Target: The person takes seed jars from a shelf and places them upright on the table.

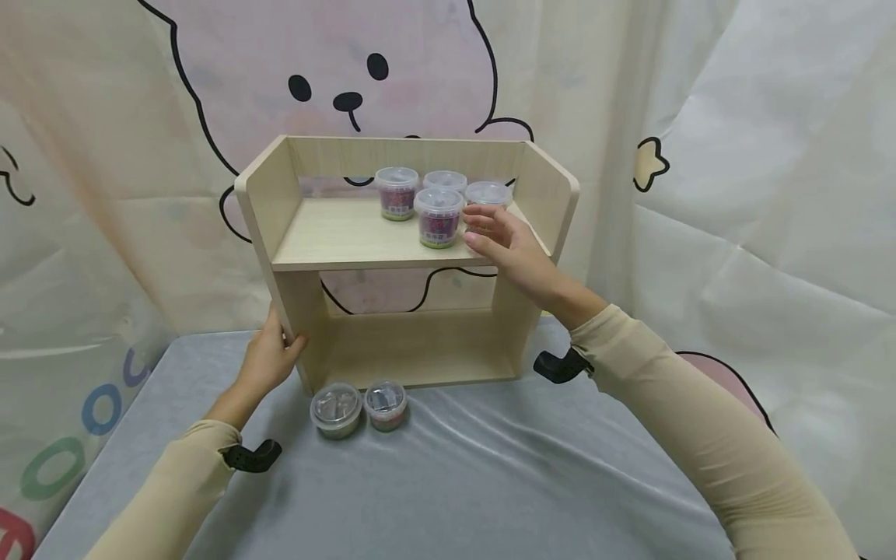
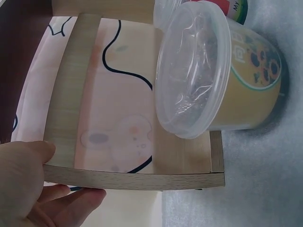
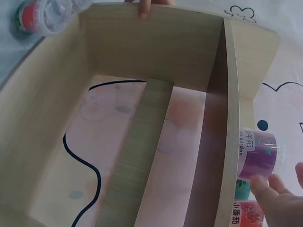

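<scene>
Four tubs (image 1: 438,218) sit on my shelf's (image 1: 336,233) upper board (right half); two tubs (image 1: 357,406) before it on the table (image 1: 490,482).

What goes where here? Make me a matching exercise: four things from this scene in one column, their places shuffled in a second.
Things:
1. left hand
2. right hand
3. four lidded tubs
4. two lidded tubs

Places:
A. on the grey table in front of the shelf unit
B. up on the top shelf
C. gripping the shelf unit's left side panel
D. raised at the top shelf, beside the tubs there

Pairs: 1-C, 2-D, 3-B, 4-A
</scene>
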The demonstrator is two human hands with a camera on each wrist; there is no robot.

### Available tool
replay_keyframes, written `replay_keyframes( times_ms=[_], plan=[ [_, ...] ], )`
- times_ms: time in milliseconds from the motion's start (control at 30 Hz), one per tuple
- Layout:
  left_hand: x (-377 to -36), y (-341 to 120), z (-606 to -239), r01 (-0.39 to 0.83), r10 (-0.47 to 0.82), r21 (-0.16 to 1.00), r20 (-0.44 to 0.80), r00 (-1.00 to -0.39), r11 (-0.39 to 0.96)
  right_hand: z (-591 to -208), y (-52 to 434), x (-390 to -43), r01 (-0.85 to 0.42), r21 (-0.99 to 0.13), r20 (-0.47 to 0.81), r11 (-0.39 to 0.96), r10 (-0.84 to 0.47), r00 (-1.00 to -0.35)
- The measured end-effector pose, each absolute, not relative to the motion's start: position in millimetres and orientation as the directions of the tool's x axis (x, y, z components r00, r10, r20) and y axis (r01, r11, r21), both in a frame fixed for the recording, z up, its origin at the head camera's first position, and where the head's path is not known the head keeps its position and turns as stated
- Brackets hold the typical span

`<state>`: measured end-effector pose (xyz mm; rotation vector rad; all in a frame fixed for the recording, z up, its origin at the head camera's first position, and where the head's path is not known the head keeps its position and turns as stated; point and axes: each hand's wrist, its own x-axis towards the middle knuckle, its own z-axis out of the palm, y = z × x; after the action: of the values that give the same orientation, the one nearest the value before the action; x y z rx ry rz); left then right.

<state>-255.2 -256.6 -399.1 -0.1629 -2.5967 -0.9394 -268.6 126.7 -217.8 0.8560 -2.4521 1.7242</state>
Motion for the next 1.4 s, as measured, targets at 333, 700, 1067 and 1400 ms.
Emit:
replay_keyframes(
  times_ms=[333,700,1067,1400],
  plan=[
    [-255,-256,-399,0.222,-0.009,0.579,0.368,-0.93,0.784,-210,115,-286,-0.352,-0.897,0.236,0.266,-0.386,-0.892],
    [-256,-255,-397,0.214,0.016,0.597,0.32,-0.947,0.773,-213,100,-308,-0.286,-0.938,0.202,0.195,-0.365,-0.909],
    [-259,-258,-400,0.214,0.01,0.597,0.326,-0.945,0.774,-216,83,-320,-0.297,-0.942,0.235,0.155,-0.328,-0.915],
    [-257,-257,-398,0.215,0.022,0.604,0.309,-0.951,0.767,-215,89,-318,-0.285,-0.946,0.221,0.156,-0.337,-0.915]
  ],
)
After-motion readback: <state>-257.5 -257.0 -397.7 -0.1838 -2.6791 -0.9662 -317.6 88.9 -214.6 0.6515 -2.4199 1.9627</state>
